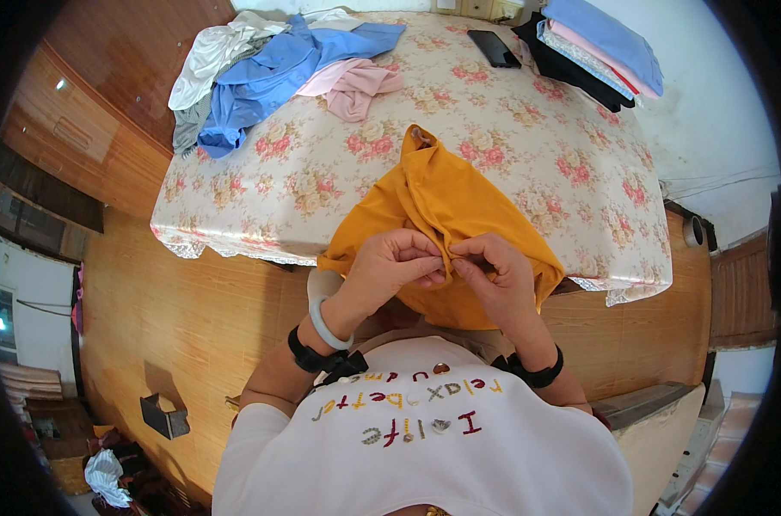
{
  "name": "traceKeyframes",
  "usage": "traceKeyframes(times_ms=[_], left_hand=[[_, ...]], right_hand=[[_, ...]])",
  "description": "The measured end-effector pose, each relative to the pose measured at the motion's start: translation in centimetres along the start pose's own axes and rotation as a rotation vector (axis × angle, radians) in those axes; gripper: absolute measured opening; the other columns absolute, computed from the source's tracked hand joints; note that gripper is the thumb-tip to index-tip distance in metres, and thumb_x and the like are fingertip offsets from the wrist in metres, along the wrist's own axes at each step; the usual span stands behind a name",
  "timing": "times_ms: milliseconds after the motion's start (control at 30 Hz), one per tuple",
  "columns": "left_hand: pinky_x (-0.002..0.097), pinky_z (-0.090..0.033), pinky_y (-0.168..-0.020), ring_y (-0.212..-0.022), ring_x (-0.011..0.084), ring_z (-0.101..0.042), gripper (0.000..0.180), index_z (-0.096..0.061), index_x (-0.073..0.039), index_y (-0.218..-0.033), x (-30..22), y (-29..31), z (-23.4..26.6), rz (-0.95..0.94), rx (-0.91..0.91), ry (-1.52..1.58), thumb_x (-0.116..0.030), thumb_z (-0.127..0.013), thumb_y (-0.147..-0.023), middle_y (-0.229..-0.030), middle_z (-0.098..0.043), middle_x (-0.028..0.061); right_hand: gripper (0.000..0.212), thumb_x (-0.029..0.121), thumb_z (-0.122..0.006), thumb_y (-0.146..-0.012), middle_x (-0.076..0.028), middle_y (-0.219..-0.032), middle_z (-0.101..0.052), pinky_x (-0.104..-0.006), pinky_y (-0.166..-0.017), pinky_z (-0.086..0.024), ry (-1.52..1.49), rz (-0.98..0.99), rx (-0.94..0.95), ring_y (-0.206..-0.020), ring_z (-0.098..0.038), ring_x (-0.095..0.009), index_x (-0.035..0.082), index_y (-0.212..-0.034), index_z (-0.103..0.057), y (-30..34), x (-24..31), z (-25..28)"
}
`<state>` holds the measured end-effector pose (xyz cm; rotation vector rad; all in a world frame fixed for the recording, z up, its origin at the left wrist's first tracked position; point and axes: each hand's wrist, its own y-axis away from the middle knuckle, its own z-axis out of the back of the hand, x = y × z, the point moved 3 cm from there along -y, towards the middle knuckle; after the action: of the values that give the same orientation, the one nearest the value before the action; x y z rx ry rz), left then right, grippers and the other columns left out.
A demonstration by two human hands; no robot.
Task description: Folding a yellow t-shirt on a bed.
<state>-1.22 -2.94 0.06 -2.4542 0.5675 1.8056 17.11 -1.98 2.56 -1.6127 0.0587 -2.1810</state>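
A mustard-yellow shirt [485,206] hangs over the near edge of the table, its narrow top end lying on the flowered cloth and its lower part draped toward my lap. Along its front runs a placket. My left hand [397,265] pinches one side of the placket between thumb and fingers, with a pale bangle and a black band on that wrist. Right beside it, my right hand [498,277] has the other side of the placket in a pinch. The fingertips almost meet; any button between them is too small to make out.
A flowered tablecloth [313,202] covers the table. Loose blue, white and pink clothes [266,77] lie at the far left. At the far right are a stack of folded clothes [593,52] and a black phone [494,49]. A small dark box [164,416] stands on the wooden floor.
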Motion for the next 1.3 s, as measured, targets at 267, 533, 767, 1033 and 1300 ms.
traceKeyframes(times_ms=[267,533,767,1033,1300], left_hand=[[0.0223,-0.056,-0.070,-0.080,0.0137,-0.071,0.011,-0.062,0.001,-0.101,-0.2,-0.1,-0.2,-0.016,-0.022,0.018,-0.006,-0.065,-0.093,-0.091,-0.071,0.0089],[0.0226,-0.057,-0.070,-0.081,0.0150,-0.071,0.012,-0.061,0.001,-0.101,-0.3,-0.1,-0.3,0.000,-0.034,0.054,-0.007,-0.065,-0.093,-0.092,-0.070,0.0094],[0.0225,-0.057,-0.072,-0.081,0.0132,-0.069,0.009,-0.062,-0.001,-0.101,-0.1,-0.3,-0.3,-0.023,-0.035,0.046,-0.005,-0.065,-0.093,-0.093,-0.070,0.0079],[0.0235,-0.055,-0.076,-0.088,0.0116,-0.067,0.014,-0.064,-0.002,-0.106,-1.2,0.0,-1.0,-0.049,-0.004,-0.059,-0.005,-0.065,-0.092,-0.099,-0.069,0.0067],[0.0422,-0.044,-0.099,-0.096,0.0268,-0.063,0.034,-0.066,-0.011,-0.110,-6.3,0.4,-3.4,-0.942,-0.173,-1.335,-0.010,-0.074,-0.076,-0.097,-0.065,0.0075]], right_hand=[[0.016,-0.002,-0.070,-0.083,-0.009,-0.087,-0.064,-0.0259,-0.068,-0.050,-0.002,0.012,-0.005,-0.077,-0.063,-0.017,0.002,-0.097,-0.067,0.2,0.0,0.1],[0.016,-0.003,-0.071,-0.081,-0.009,-0.085,-0.063,-0.0255,-0.065,-0.048,0.016,0.079,-0.033,-0.074,-0.062,-0.018,0.002,-0.096,-0.066,0.3,0.4,0.2],[0.024,0.004,-0.077,-0.076,-0.010,-0.088,-0.062,-0.0303,-0.068,-0.049,0.082,0.117,-0.003,-0.079,-0.062,-0.024,0.004,-0.095,-0.063,0.0,0.9,0.0],[0.024,-0.002,-0.071,-0.077,-0.012,-0.088,-0.060,-0.0353,-0.069,-0.049,0.216,0.189,-0.045,-0.080,-0.060,-0.029,0.004,-0.097,-0.058,0.0,0.2,-0.1],[0.023,-0.005,-0.066,-0.081,-0.009,-0.092,-0.063,-0.0285,-0.077,-0.052,0.118,0.131,-0.037,-0.085,-0.064,-0.019,0.003,-0.102,-0.059,0.1,0.9,0.7]])
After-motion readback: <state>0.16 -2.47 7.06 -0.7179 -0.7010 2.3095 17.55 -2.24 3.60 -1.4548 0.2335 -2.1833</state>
